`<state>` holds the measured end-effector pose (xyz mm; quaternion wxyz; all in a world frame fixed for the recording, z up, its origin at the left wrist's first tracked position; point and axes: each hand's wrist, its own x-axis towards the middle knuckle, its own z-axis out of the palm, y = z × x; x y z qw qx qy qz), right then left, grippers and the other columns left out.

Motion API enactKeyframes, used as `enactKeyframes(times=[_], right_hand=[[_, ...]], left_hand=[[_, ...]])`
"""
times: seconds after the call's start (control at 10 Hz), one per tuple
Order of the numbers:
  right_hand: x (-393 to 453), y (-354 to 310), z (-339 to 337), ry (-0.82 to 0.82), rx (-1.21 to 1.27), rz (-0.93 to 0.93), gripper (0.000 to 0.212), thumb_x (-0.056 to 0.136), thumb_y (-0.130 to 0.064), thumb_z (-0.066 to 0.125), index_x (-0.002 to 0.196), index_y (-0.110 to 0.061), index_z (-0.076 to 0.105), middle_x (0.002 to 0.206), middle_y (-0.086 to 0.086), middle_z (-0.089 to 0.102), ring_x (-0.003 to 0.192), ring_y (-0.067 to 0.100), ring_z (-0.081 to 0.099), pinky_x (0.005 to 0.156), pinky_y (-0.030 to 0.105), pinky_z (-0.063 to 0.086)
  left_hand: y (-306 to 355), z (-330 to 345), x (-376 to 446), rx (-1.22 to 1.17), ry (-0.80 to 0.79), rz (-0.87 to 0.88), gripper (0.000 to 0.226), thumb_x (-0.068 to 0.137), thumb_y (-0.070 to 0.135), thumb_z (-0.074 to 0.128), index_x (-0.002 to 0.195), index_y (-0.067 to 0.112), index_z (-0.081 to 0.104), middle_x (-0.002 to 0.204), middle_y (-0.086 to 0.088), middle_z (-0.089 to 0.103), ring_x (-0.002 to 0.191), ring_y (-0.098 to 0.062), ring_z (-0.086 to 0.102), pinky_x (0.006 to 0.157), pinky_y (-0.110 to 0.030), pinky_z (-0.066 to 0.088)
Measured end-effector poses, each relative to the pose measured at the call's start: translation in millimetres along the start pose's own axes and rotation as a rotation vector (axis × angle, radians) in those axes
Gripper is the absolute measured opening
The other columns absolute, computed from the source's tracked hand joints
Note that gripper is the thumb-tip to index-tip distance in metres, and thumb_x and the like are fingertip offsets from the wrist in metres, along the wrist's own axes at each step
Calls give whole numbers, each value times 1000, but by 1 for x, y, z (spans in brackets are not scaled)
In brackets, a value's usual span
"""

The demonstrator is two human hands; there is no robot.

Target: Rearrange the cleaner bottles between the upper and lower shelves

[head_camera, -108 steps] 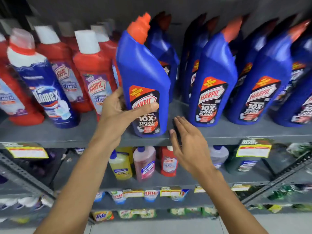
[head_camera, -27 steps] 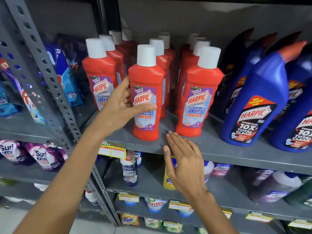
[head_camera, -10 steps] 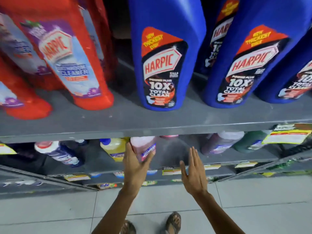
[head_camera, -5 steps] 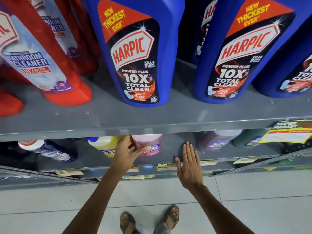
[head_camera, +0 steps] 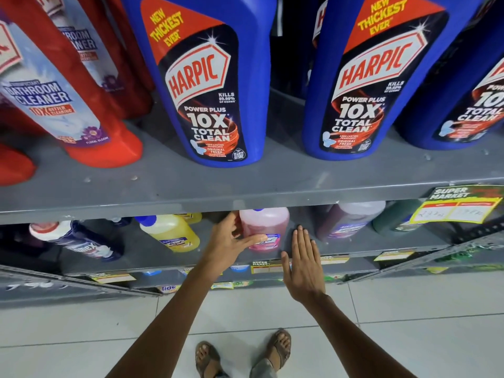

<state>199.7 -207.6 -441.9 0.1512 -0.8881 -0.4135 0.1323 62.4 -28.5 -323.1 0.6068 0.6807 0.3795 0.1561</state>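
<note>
A pink cleaner bottle (head_camera: 266,226) stands on the lower shelf (head_camera: 141,252), just under the upper shelf's front lip. My left hand (head_camera: 229,242) wraps around its left side, thumb across its label and fingers behind it. To the bottle's right, my right hand (head_camera: 301,264) lies flat and open, fingers on the lower shelf, not touching any bottle. On the upper shelf (head_camera: 245,184) stand big blue Harpic bottles (head_camera: 210,85) and, to the left, red Harpic bathroom cleaner bottles (head_camera: 81,105).
The lower shelf also holds a yellow bottle (head_camera: 170,231), a Domex bottle (head_camera: 79,241) lying at the left, and purple (head_camera: 347,221) and dark green (head_camera: 392,219) bottles at the right. A yellow price tag (head_camera: 458,208) hangs from the upper shelf. My sandalled feet (head_camera: 242,356) stand on white floor tiles.
The camera has come closer to the shelves. My left hand has closed further around the pink bottle, and my right hand has reached onto the lower shelf beside it.
</note>
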Motion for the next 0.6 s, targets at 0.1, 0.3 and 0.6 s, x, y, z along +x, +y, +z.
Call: enactKeyframes(times=[0.1,0.3,0.6], right_hand=[[-1,1,1,27,-3,-17,75,109,-50,15,170,-7,18,181,10,14,169,27,14,139,46,17],[-2,5,3,-13,-34,-34,75,110,-54,13,172,-11,11,182,6,4,170,23,6,139,41,8],[-10,-5,-17,101,161,-77,63,108,-29,37,164,0,35,175,18,31,164,36,32,137,49,24]], left_hand=[[-2,2,1,13,8,11,67,79,-5,94,132,20,61,120,-3,79,106,-6,78,98,-22,64],[-7,6,-1,-7,20,-6,73,79,-7,93,128,37,61,105,36,83,101,17,76,85,-8,61],[-20,13,-38,38,116,-7,75,84,24,96,147,15,57,152,-6,68,141,-21,65,125,-46,51]])
